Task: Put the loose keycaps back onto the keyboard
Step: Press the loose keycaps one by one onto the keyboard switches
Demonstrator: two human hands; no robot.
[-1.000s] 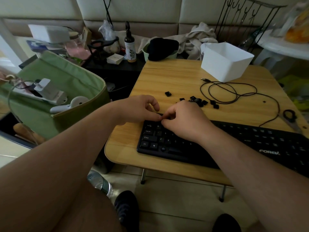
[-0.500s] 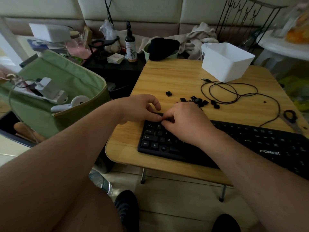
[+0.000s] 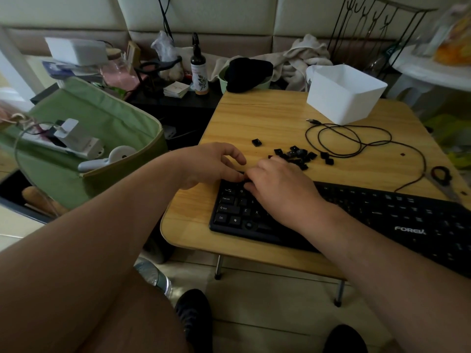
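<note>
- Little has moved since the earlier frames: both hands sit at the same far-left corner of the keyboard (image 3: 356,215), fingertips meeting over its top rows, with only small shifts of the fingers.
- That sameness suggests one keycap is being worked into its socket and has not yet clicked home; the step looks mid-way, not finished.
- Left hand (image 3: 211,164) rests at the keyboard's top-left edge, fingers curled, thumb and forefinger drawn together toward the right hand; whether they pinch a cap cannot be told, as the spot is hidden.
- Right hand (image 3: 277,184) lies over the upper-left keys, fingers bent down onto them; what its fingertips hold or press is hidden too.
- Loose keycaps (image 3: 295,154) lie in a small heap on the table (image 3: 254,115) just behind the keyboard, touching or nearly touching the right hand's knuckles; one cap (image 3: 256,142) sits apart, further back and to the left. The heap looks unchanged from earlier, so much of the task remains.
- Behind the heap, the keyboard's cable (image 3: 349,141) lies coiled, and a white box (image 3: 344,95) stands at the table's far edge.
- Scissors (image 3: 442,178) lie behind the keyboard's right end, as before.
</note>
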